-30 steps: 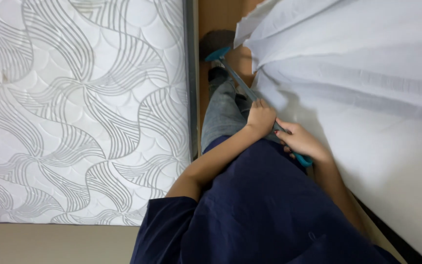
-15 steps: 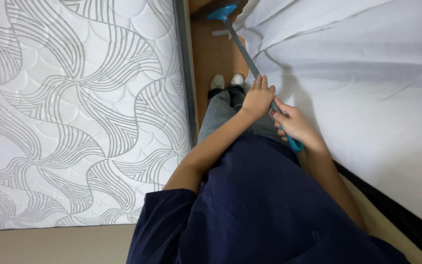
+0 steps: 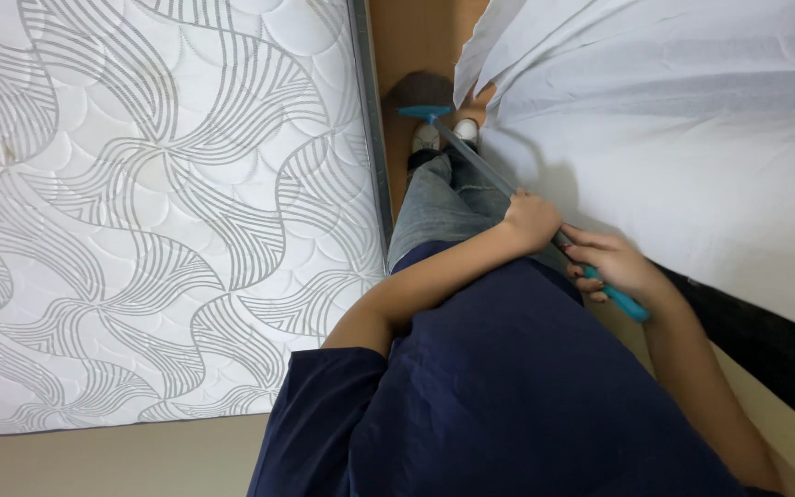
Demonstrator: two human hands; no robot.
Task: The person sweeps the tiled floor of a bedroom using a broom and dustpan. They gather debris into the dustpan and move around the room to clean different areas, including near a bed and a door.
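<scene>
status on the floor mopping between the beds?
Done: can't tell; no visible wet or clean trail on the wooden floor. In hand: left hand and right hand both grip the mop handle, teal mop head down by the shoes. Left: unclear from this view.

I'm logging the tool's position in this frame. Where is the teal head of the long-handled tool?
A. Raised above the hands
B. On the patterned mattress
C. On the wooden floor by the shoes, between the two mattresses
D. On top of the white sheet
C: the teal head rests on the floor just beyond the shoes, with both the left hand and right hand gripping the handle.
</scene>
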